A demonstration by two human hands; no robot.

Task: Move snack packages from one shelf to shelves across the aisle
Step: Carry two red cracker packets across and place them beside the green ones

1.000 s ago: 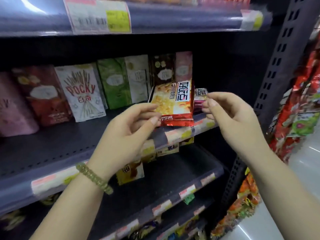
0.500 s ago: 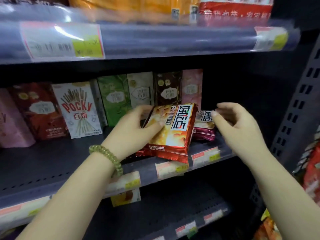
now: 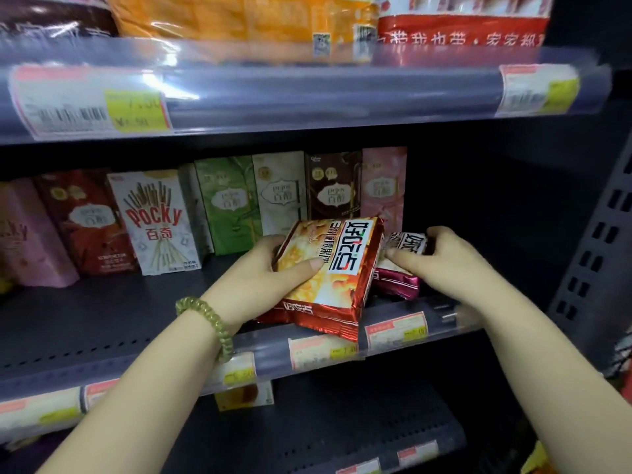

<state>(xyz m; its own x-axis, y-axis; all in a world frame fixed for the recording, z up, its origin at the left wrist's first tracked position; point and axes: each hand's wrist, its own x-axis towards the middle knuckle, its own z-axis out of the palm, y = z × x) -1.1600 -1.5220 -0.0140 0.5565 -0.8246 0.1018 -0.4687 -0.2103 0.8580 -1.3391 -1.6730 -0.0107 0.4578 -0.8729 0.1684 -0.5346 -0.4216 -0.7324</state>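
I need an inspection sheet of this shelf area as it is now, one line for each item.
Surface: dark middle shelf, price labels along its front rail.
Job's things: red-orange snack pack tilted at the shelf's front edge; magenta snack pack lying just right of it.
Clutter: row of upright Pocky boxes at the back; large bags on the shelf above.
Grips: left hand holds the red-orange pack, thumb on its face; right hand grips the magenta pack.
Cables: nothing seen.
Surroundings: perforated shelf upright at right; lower shelf with one small yellow box.
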